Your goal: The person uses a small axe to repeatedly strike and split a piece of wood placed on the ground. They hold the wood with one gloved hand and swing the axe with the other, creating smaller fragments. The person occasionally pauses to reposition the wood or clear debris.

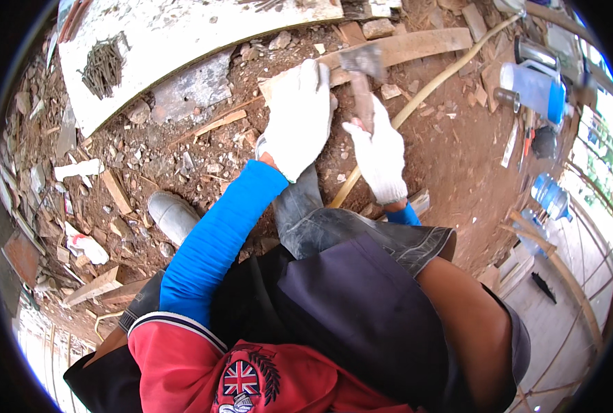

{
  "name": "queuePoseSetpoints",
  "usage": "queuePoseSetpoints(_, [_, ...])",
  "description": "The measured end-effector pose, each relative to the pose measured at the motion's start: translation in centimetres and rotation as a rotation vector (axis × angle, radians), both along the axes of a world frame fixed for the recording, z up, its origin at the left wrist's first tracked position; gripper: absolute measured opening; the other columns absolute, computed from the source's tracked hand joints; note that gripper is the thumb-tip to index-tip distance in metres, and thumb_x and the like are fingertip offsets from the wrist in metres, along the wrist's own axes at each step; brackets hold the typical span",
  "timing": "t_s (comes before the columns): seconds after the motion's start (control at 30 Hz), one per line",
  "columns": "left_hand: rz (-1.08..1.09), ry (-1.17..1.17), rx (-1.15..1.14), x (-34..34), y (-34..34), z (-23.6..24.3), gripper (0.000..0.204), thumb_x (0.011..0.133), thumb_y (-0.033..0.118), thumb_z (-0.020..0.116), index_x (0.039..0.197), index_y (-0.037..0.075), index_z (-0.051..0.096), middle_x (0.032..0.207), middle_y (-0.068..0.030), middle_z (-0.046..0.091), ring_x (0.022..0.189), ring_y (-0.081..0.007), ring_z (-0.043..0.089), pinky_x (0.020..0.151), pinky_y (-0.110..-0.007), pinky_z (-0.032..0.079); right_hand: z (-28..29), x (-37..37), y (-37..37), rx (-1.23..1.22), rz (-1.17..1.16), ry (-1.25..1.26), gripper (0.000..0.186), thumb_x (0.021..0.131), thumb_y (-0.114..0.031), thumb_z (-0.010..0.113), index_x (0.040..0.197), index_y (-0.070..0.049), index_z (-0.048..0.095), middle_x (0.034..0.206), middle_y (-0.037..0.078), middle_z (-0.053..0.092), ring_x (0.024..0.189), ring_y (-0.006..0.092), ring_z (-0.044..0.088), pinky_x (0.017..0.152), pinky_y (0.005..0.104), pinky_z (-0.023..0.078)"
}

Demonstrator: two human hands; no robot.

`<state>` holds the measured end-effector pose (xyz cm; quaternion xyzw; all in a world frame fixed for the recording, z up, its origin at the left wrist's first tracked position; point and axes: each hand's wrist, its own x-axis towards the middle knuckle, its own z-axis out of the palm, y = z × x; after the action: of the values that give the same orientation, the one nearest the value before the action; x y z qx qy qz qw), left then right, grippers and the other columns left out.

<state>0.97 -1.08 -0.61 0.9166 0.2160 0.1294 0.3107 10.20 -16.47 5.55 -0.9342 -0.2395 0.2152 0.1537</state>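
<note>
Left hand point(298, 115) in a white glove presses down on a wooden plank point(396, 48) lying on the reddish dirt, and the gloved right hand point(379, 153) grips a hatchet point(361, 72) with its head right at the plank. Pile of nails point(102, 67) sits on a white board point(182, 34) up top, water jug point(535, 88) off to the right.

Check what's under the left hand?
The left hand presses on a wooden plank lying on dirt. The plank's near end is hidden beneath the glove. The right hand holds a hatchet.
</note>
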Motion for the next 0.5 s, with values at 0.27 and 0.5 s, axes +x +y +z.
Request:
queuePoseSetpoints(0.27, [-0.032,0.071,0.095,0.0,0.0,0.3,0.062,0.105,0.027,0.071,0.157,-0.003,0.056,0.149,-0.0316,0.057,0.133,-0.0478,0.058,0.112,-0.056,0.05,0.4,1.2,0.3,0.184,-0.158,0.152,0.066,0.104,-0.023,0.081,0.161,-0.003,0.056,0.109,0.018,0.083,0.099,0.0261,0.084,0.085,0.0401,0.064])
queuePoseSetpoints(0.5, [-0.097,0.112,0.137,-0.1,-0.3,0.7,0.06,0.104,0.022,0.065,0.158,-0.004,0.056,0.152,-0.0323,0.056,0.133,-0.0455,0.059,0.109,-0.054,0.052,1.2,0.6,-0.1,0.197,-0.174,0.184,0.069,0.103,-0.024,0.083,0.162,-0.003,0.054,0.11,0.018,0.084,0.099,0.0264,0.084,0.084,0.0398,0.065])
